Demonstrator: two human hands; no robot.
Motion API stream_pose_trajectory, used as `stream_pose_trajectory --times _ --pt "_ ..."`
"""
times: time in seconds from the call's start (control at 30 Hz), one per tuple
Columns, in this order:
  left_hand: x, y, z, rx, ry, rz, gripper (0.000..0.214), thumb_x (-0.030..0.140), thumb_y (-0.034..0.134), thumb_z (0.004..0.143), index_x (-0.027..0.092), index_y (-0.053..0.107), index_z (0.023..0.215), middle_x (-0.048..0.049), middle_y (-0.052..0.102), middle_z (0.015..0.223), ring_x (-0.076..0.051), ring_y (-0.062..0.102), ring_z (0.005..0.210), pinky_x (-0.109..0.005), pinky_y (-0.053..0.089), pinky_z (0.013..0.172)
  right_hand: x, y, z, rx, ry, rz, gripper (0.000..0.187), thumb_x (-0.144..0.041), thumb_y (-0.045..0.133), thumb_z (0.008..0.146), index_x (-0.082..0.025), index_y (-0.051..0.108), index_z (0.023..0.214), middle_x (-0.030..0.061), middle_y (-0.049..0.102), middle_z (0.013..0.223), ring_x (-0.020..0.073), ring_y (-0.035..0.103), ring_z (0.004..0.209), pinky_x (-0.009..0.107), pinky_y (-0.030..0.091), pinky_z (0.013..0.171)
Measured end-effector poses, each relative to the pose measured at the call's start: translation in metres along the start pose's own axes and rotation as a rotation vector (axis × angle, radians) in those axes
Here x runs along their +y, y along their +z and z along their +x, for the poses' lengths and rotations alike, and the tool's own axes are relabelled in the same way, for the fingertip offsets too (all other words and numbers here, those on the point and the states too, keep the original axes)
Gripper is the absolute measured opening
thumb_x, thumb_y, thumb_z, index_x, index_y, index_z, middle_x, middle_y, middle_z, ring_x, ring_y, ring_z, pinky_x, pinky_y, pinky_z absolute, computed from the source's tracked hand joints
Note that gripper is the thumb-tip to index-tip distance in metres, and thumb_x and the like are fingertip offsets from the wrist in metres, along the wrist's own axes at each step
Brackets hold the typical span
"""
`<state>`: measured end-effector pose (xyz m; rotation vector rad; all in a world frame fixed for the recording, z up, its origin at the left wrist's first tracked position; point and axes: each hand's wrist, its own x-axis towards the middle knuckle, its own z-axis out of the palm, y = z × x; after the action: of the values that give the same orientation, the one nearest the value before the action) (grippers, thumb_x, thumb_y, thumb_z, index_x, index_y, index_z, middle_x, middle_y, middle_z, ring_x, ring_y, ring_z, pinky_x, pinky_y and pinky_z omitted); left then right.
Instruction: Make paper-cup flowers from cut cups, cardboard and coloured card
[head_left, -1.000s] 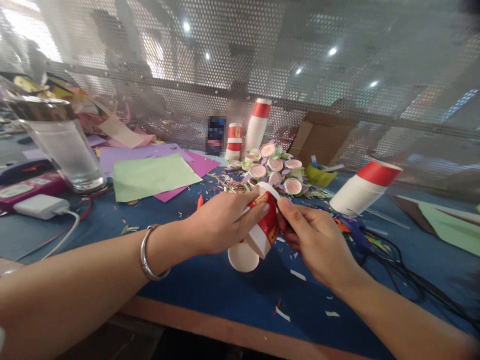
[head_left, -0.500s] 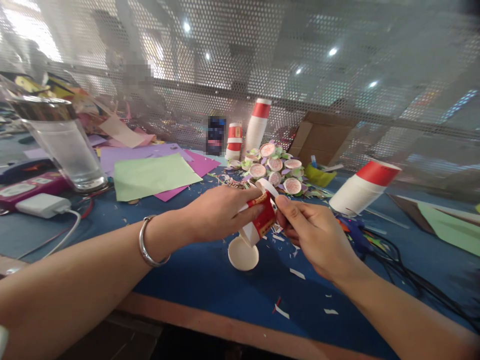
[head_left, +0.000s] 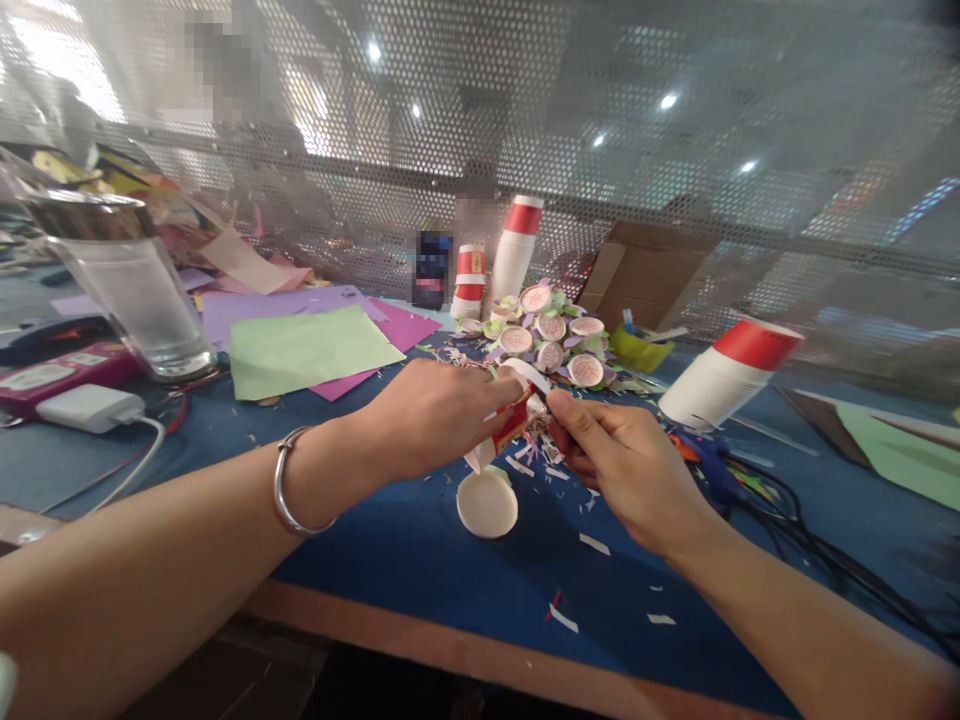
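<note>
My left hand (head_left: 442,415) is closed around a red and white paper cup (head_left: 511,428), tilted above the table and partly hidden by the fingers. A white strip (head_left: 527,374) curls at the cup's upper edge. My right hand (head_left: 611,455) is closed, thumb against the fingers, right beside that edge. Something thin and dark shows at its fingertips, but I cannot make out what it is. Below the cup, a round pale cup base (head_left: 487,506) lies on the blue table (head_left: 420,580).
Behind my hands is a pile of cut cup bases (head_left: 551,328) with coloured paper. Cup stacks stand behind it and at right (head_left: 731,375). Green paper (head_left: 311,350), a glass of water (head_left: 139,290) and a white charger (head_left: 90,408) are at left. A blue glue gun (head_left: 709,470) lies at right.
The cup has turned and tipped in my left hand, showing less of its red side. My right hand has stayed nearly in place.
</note>
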<state>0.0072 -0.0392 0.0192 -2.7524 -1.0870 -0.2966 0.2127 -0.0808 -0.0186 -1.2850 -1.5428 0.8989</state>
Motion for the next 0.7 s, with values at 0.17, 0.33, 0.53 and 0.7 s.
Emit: stream_pose_trajectory --times 0.17,0.33,0.53,0.7 --pt "-0.006 0.003 0.001 0.026 0.044 0.045 0.021 0.034 0.044 0.106 0.025 0.062 0.112 0.0012 0.075 0.092 -0.019 0.069 0.074 -0.029 0.023 0.051 0.003 -0.002 0.0 -0.022 -0.022 -0.06 0.062 -0.073 0.058 0.089 -0.02 0.046 0.059 -0.0066 0.03 0.051 0.0067 0.024 0.045 0.024 0.016 0.041" --pt "-0.006 -0.001 0.002 -0.011 0.013 0.078 0.022 0.037 0.046 0.105 0.027 0.064 0.111 0.0002 0.075 0.093 -0.019 0.068 0.075 -0.029 0.021 0.052 0.003 -0.003 0.001 -0.037 -0.004 -0.1 0.064 -0.076 0.052 0.09 -0.021 0.046 0.06 -0.007 0.028 0.05 0.0071 0.023 0.045 0.025 0.016 0.041" --pt "-0.01 -0.004 -0.001 0.01 0.039 -0.03 0.034 0.045 0.043 0.101 0.025 0.069 0.096 -0.0018 0.072 0.077 -0.018 0.063 0.066 -0.03 0.021 0.054 0.004 -0.003 0.001 -0.07 0.0 -0.132 0.063 -0.076 0.053 0.09 -0.021 0.047 0.061 -0.0061 0.031 0.052 0.0079 0.024 0.046 0.025 0.017 0.042" --pt "-0.018 -0.005 -0.001 0.012 0.02 -0.212 0.03 0.045 0.051 0.093 0.021 0.067 0.08 -0.0009 0.064 0.065 -0.014 0.049 0.053 -0.029 0.024 0.055 0.005 -0.001 0.003 -0.067 0.068 -0.064 0.064 -0.078 0.058 0.084 -0.02 0.048 0.06 -0.0072 0.028 0.05 0.0072 0.022 0.045 0.025 0.014 0.041"
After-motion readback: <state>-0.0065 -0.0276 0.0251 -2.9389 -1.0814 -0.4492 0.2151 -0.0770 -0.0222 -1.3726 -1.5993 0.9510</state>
